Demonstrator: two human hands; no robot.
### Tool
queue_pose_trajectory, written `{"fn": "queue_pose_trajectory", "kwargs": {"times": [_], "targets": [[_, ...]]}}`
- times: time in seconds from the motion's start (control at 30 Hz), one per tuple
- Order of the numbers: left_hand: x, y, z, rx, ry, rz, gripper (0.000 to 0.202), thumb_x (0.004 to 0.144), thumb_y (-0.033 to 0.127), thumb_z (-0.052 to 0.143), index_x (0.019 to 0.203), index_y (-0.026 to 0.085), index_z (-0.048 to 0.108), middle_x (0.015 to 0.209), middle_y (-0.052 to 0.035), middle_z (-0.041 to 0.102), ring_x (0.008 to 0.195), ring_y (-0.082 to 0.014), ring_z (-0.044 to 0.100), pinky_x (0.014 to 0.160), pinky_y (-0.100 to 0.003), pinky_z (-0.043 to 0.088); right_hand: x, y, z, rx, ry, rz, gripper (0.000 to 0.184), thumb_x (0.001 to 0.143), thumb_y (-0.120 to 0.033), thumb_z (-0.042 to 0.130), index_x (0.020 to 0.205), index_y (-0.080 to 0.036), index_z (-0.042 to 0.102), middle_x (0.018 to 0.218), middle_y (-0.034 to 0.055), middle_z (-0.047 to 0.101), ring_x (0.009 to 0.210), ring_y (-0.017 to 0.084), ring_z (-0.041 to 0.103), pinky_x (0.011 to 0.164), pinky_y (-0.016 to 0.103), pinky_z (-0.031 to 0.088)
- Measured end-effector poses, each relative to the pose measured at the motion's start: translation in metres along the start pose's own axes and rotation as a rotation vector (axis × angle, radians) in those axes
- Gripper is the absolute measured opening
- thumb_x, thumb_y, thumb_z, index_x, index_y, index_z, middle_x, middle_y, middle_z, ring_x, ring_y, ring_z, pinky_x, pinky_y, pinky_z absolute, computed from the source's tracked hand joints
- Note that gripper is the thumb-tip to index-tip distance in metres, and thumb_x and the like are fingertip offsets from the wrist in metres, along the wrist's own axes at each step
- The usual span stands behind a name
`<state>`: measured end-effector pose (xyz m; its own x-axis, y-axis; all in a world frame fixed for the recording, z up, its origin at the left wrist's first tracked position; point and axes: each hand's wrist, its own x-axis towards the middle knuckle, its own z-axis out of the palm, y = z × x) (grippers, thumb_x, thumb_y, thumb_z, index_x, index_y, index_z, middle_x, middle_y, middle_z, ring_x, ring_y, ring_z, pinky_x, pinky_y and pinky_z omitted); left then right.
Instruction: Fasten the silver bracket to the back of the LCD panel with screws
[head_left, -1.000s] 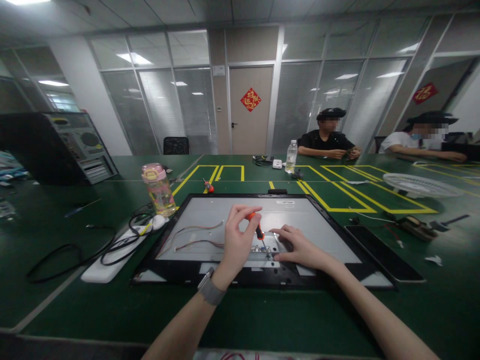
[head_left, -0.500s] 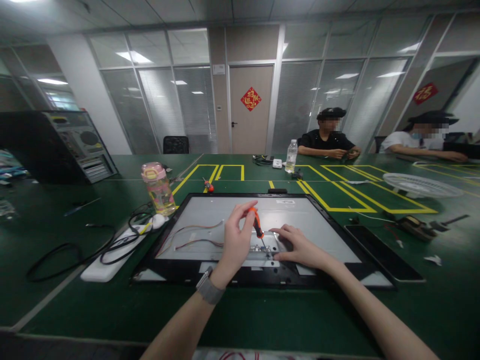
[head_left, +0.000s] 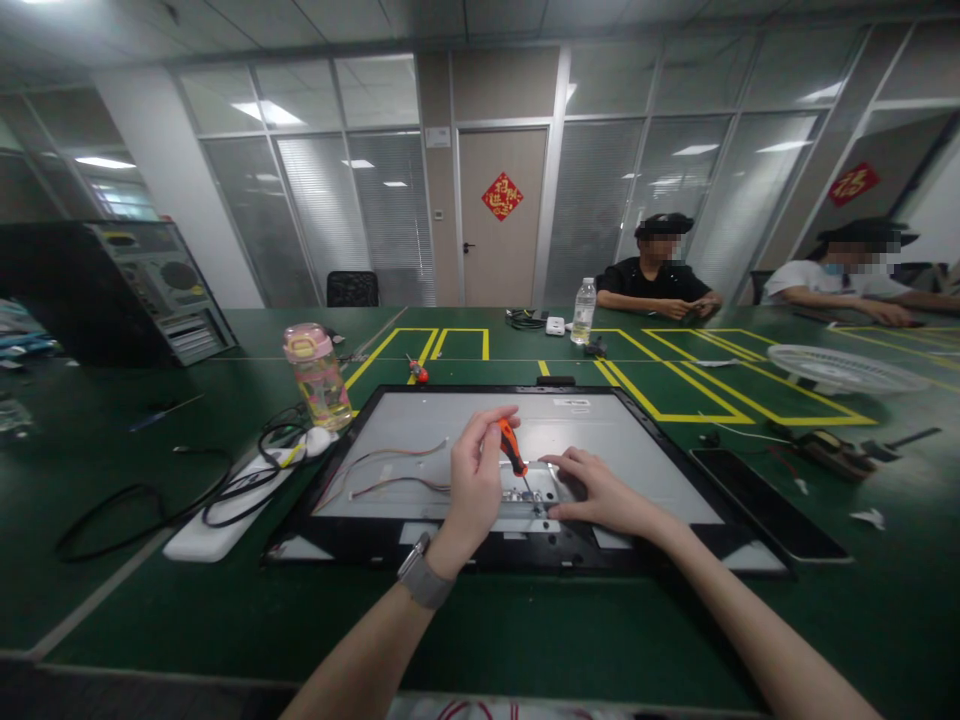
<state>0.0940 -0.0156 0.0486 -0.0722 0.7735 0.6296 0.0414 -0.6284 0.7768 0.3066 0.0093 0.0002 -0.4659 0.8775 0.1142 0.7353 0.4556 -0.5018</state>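
Observation:
A monitor panel [head_left: 637,440] in a black frame lies face down on the green table, its grey back up. My left hand [head_left: 474,480] is closed on an orange-handled screwdriver [head_left: 513,452], which tilts down to a small metal part [head_left: 529,496] near the panel's front edge. My right hand [head_left: 596,490] rests with its fingers spread on the panel, right of that metal part. Thin coloured wires [head_left: 390,470] run across the panel's left half.
A pink-capped bottle [head_left: 318,378], black cables [head_left: 187,495] and a white strip [head_left: 217,520] lie to the left. A computer case [head_left: 146,290] stands far left. A dark slab [head_left: 765,500], a white fan grille [head_left: 840,370], a water bottle [head_left: 583,312] and two seated people are beyond.
My left fingers have shifted on the screwdriver handle, which has turned and tilted slightly. My right hand has stayed put.

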Motion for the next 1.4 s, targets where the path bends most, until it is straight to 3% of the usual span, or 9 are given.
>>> {"fn": "queue_pose_trajectory", "kwargs": {"times": [0.2,0.4,0.6,0.73,0.8,1.0,1.17,1.4], "targets": [[0.0008,0.0002,0.0012,0.11,0.029,0.066,0.016,0.086,0.024,0.061,0.097,0.022,0.072,0.091,-0.0033,0.056,0.086,-0.0165,0.057,0.082,-0.03,0.046,0.0007,0.0022,0.0014,-0.002,-0.001,0.007,0.066,0.074,-0.053,0.073,0.131,-0.027,0.053,0.107,0.0071,0.054,0.099,0.027,0.052,0.092,0.041,0.042],[0.0013,0.0004,0.0001,-0.025,-0.012,0.004,0.027,0.094,0.019,0.045,0.107,0.019,0.069,0.096,-0.0059,0.065,0.095,-0.0178,0.061,0.086,-0.03,0.045,0.0004,0.002,0.001,0.019,-0.01,0.001,0.065,0.075,-0.052,0.072,0.132,-0.027,0.053,0.108,0.0072,0.054,0.099,0.027,0.052,0.093,0.042,0.041],[0.0003,-0.0003,0.002,0.062,0.049,0.044,0.016,0.086,0.024,0.062,0.097,0.022,0.074,0.09,-0.0028,0.057,0.085,-0.0152,0.058,0.082,-0.027,0.046,0.0,0.0007,0.0006,0.022,-0.005,0.01,0.066,0.074,-0.053,0.072,0.132,-0.027,0.053,0.107,0.0073,0.053,0.099,0.028,0.051,0.092,0.041,0.042],[-0.0019,-0.0011,0.0016,-0.006,0.039,-0.034,0.026,0.093,0.023,0.049,0.113,0.021,0.066,0.098,-0.0049,0.065,0.094,-0.0173,0.061,0.086,-0.03,0.046,0.0001,-0.0001,0.0003,0.021,-0.006,0.011,0.066,0.074,-0.052,0.072,0.132,-0.027,0.053,0.107,0.0071,0.054,0.098,0.027,0.052,0.092,0.041,0.042],[-0.0025,-0.0001,0.0013,-0.023,0.018,-0.049,0.028,0.096,0.022,0.043,0.112,0.019,0.066,0.101,-0.0059,0.068,0.099,-0.0184,0.062,0.089,-0.032,0.045,0.0002,0.0003,0.0003,0.015,-0.004,0.009,0.066,0.074,-0.053,0.072,0.132,-0.027,0.053,0.106,0.0072,0.054,0.098,0.027,0.052,0.091,0.041,0.042],[-0.0013,0.0044,0.0025,0.126,0.047,0.089,0.016,0.088,0.023,0.06,0.098,0.022,0.072,0.09,-0.003,0.059,0.086,-0.0159,0.058,0.081,-0.028,0.046,0.0007,0.0034,0.0016,0.004,0.002,-0.001,0.066,0.073,-0.054,0.072,0.131,-0.027,0.054,0.105,0.0066,0.054,0.098,0.027,0.052,0.09,0.04,0.042],[0.0002,0.0028,0.0012,0.063,0.001,0.053,0.027,0.095,0.018,0.043,0.105,0.02,0.068,0.098,-0.0058,0.064,0.094,-0.0172,0.06,0.085,-0.029,0.045,0.0012,0.0029,0.0021,0.012,-0.001,0.0,0.066,0.074,-0.053,0.073,0.132,-0.026,0.054,0.105,0.0067,0.054,0.098,0.027,0.052,0.091,0.041,0.041],[0.0001,0.0006,0.0019,0.121,0.027,0.079,0.017,0.087,0.021,0.061,0.1,0.022,0.071,0.088,-0.0019,0.056,0.083,-0.0151,0.057,0.08,-0.027,0.046,0.0003,0.0024,0.0017,0.019,0.004,0.01,0.065,0.074,-0.052,0.073,0.131,-0.028,0.054,0.105,0.0065,0.054,0.098,0.027,0.052,0.091,0.041,0.042]]}}
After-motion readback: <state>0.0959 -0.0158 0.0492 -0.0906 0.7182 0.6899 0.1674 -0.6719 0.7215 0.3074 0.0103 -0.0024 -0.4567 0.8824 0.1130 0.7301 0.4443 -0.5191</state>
